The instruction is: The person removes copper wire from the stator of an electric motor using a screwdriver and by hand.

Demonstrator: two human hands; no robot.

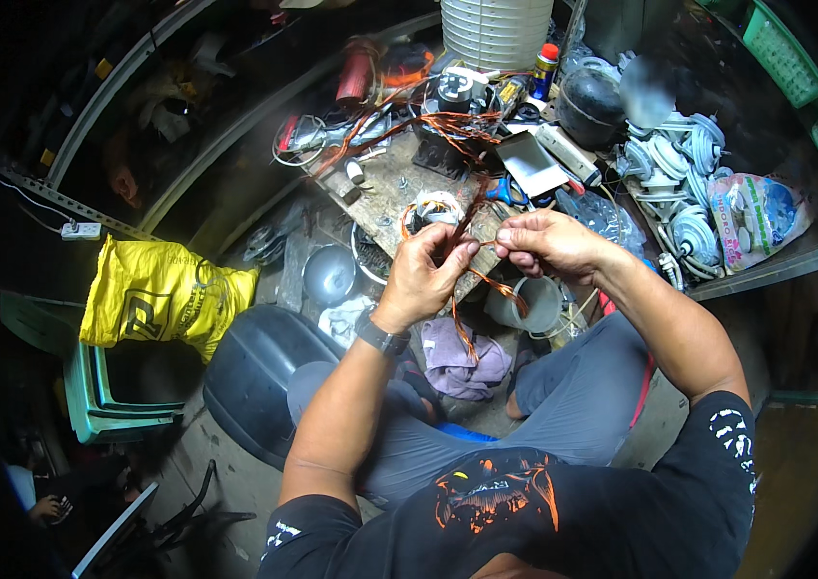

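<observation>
My left hand (423, 275), with a dark band on its wrist, is closed around a bundle of thin reddish-brown wires (474, 207). The bundle sticks up past my fingers, and orange-brown strands (464, 333) dangle beneath. Close beside it, my right hand (558, 243) pinches a thin wire end between thumb and fingers; its exact tip is too small to make out. Another twisted tuft of copper-coloured wire (504, 287) hangs over a translucent container (536, 304). Beyond my hands, more orange-brown wires (448, 124) lie across a worn wooden board (385, 198).
Blue-handled scissors (505, 191), a spray can (544, 72) and a black round pot (590, 104) crowd the board's far right. Pale plastic parts (669, 159) are piled further right. A yellow sack (163, 294), a metal bowl (330, 274) and a purple cloth (464, 359) lie nearer.
</observation>
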